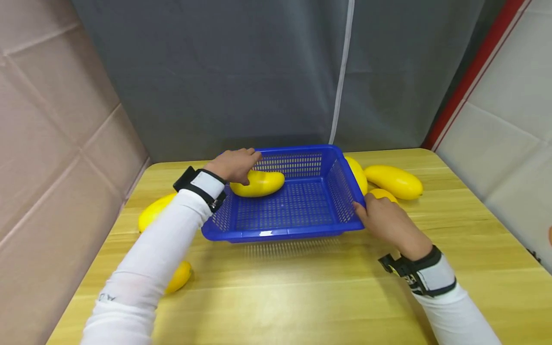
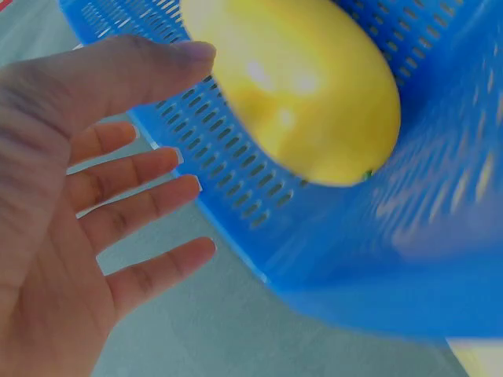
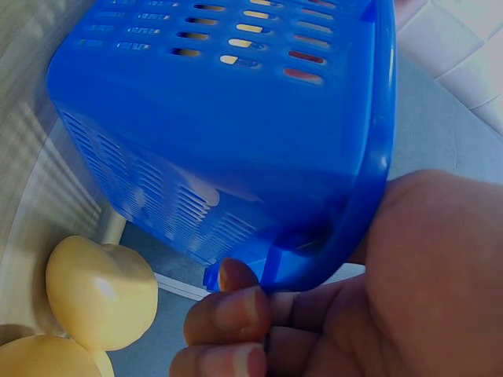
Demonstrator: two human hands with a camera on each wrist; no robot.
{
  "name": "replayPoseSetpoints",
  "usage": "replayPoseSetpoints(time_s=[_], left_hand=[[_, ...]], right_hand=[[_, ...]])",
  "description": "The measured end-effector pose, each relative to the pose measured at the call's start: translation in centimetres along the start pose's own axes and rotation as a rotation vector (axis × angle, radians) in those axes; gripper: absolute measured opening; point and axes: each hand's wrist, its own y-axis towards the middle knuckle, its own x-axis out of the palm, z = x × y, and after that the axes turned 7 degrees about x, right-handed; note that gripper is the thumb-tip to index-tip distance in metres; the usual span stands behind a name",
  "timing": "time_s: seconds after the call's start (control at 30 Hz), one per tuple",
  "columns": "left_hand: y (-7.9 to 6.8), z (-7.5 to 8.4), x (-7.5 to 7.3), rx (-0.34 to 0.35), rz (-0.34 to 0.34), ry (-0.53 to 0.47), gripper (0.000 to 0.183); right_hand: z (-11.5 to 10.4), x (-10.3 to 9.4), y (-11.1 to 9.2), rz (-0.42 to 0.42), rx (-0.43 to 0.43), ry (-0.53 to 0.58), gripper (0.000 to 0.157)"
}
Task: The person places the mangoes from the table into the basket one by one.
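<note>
A blue plastic basket (image 1: 284, 206) with slotted walls is held over the table, its near side raised above the wood. Inside, against its left end, lies a smooth, elongated yellow fruit or squash (image 1: 263, 184). My left hand (image 1: 235, 165) is at the basket's far left corner. In the left wrist view its thumb reaches over the inside, while its spread, nearly straight fingers (image 2: 149, 204) lie beyond the rim. My right hand (image 1: 388, 220) grips the rim at the near right corner, its fingertips (image 3: 236, 310) curled beneath it.
Right of the basket lie a long yellow piece (image 1: 394, 182) and rounder yellow ones (image 1: 357, 175), partly hidden. On the left, another yellow piece (image 1: 155, 211) and a smaller one (image 1: 178, 278) sit partly behind my left sleeve. A grey curtain (image 1: 258, 72) hangs behind the wooden table (image 1: 280, 297).
</note>
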Motion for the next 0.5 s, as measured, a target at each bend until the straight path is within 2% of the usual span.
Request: replayPoseSetpoints(time_s=[0.27, 0.5], left_hand=[[-2.3, -0.4, -1.3, 0.026, 0.055, 0.015, 0.061], [-4.7, -0.6, -0.9, 0.045, 0.090, -0.012, 0.061]], right_hand=[[-0.1, 0.1, -0.1, 0.004, -0.003, 0.000, 0.038], [-0.1, 0.1, 0.0, -0.003, 0.004, -0.006, 0.039]])
